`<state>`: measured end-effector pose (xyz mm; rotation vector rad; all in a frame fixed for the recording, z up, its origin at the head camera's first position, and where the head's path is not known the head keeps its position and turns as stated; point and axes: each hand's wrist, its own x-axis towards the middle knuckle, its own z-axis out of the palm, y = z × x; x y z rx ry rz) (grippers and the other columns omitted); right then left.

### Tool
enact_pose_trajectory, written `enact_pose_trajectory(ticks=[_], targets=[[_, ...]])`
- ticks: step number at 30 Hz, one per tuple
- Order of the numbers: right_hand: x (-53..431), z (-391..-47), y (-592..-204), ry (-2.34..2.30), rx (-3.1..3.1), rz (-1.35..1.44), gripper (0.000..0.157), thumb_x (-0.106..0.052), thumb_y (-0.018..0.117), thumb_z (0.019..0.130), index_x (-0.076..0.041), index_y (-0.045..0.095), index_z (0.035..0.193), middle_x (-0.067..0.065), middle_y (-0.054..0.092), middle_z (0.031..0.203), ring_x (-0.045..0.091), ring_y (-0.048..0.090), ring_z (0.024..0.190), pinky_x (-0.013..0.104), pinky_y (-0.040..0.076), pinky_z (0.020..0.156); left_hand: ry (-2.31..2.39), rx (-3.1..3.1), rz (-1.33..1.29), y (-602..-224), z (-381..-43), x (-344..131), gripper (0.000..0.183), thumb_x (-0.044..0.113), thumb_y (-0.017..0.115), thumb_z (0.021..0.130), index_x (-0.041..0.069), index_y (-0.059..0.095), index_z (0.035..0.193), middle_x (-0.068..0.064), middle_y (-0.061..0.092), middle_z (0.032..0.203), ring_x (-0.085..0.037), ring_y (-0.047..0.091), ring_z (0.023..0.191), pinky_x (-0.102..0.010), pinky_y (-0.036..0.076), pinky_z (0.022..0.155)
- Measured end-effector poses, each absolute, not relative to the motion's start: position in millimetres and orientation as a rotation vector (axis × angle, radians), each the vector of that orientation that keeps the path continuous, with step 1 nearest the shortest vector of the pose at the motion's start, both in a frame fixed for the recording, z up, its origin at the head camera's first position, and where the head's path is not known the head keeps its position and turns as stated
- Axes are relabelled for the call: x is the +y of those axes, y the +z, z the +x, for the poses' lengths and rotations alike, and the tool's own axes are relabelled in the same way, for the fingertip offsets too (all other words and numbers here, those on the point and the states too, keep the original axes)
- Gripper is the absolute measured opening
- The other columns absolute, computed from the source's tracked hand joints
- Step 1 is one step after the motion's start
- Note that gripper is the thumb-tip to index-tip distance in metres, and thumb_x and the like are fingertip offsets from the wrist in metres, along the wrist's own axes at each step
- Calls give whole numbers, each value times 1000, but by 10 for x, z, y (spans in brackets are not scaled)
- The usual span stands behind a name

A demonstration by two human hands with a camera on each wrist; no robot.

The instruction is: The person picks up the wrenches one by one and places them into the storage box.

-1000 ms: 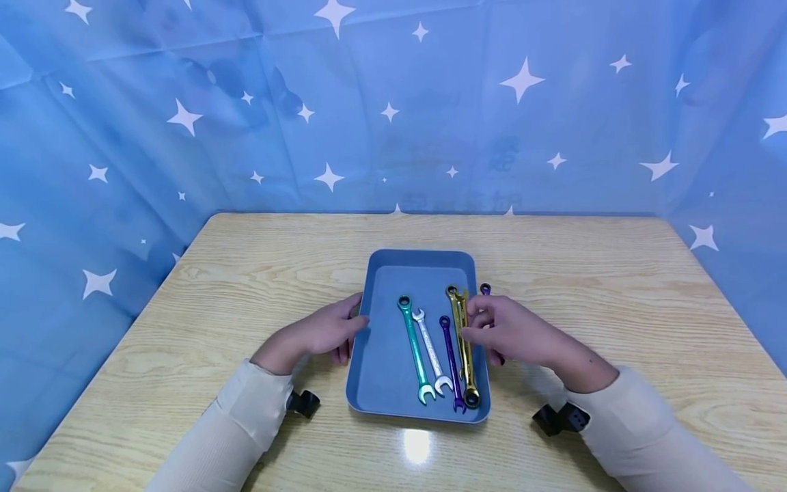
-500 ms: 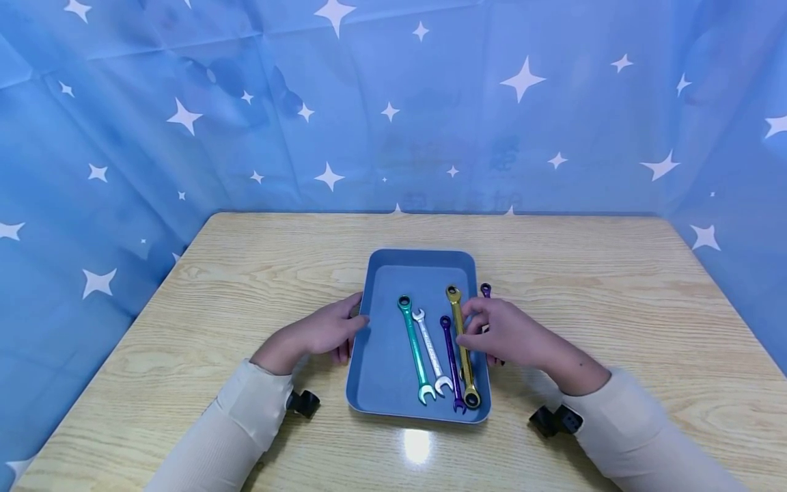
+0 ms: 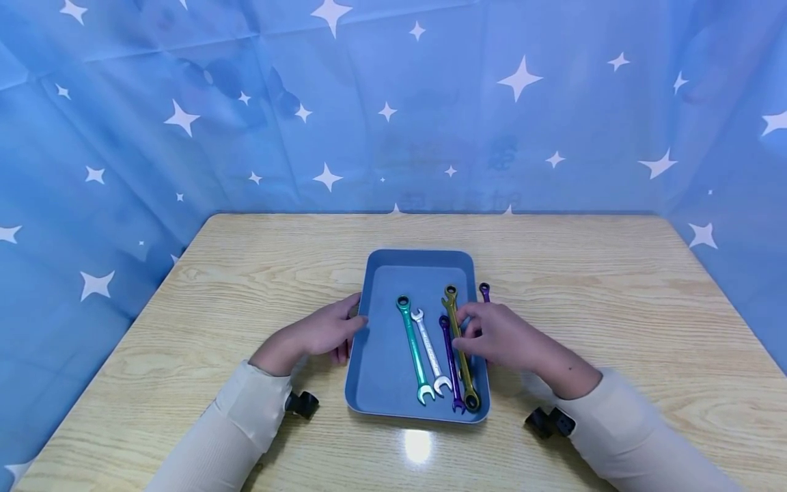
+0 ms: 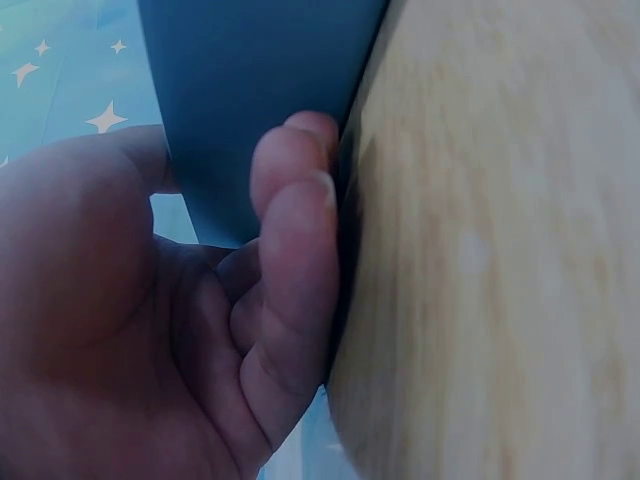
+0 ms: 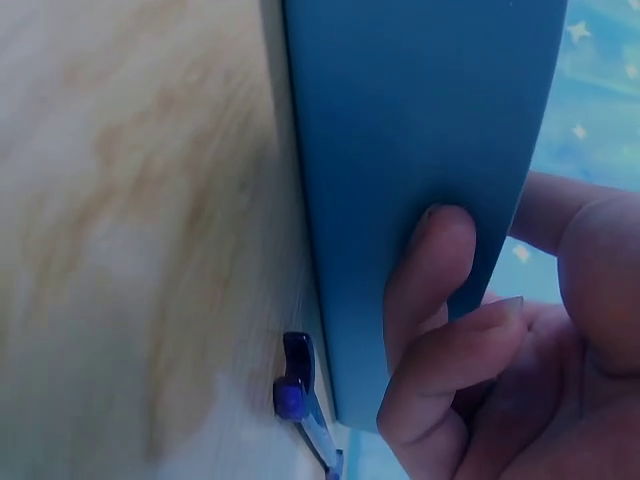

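A blue-grey tray [image 3: 393,273] stands on the table with several combination wrenches inside. My left hand [image 3: 326,331] grips its left wall, thumb over the rim; in the left wrist view the fingers [image 4: 300,240] lie along the outside. At the right wall my right hand [image 3: 504,335] reaches over the rim. Its thumb and index finger pinch a gold wrench [image 3: 465,376], which overlaps a second gold wrench; their contact is partly hidden. Other fingers [image 5: 440,260] curl outside the wall. Left of the gold pair lie a purple wrench [image 3: 450,352], a silver wrench [image 3: 429,345] and a green wrench [image 3: 413,342].
Another purple wrench [image 3: 484,290] lies on the wooden table [image 3: 584,273] beside the tray's right wall, partly behind my right hand. A blue star-patterned cloth [image 3: 393,137] hangs beyond the table's back edge and at both sides.
My right hand has shifted slightly left. The upper end of the gold wrench has swung left across the other gold one, its lower end staying put. The left hand and tray keep their place.
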<state>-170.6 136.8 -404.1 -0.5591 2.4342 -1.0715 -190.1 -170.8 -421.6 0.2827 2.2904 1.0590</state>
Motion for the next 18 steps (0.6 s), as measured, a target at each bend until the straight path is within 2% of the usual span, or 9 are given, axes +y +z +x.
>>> enact_pose_trajectory(ticks=[9,18], targets=[[1332,-1696,-4059,-970,2526,-597,38,-18,67,84,2,56,115,-3,64,61,9,50,50,22,39,45,1059,2296,281,-4207,-1892,-1699,58,32,39,97,27,13,148,-14,61,58,-27,60,47,-39,53,47],[1306,-1687,-4072,-938,2555,-604,39,-17,67,83,3,59,115,-5,61,55,8,47,46,21,35,43,1060,2301,279,-4225,-1898,-1711,59,33,40,97,27,12,148,-14,61,58,-27,60,47,-39,53,48]])
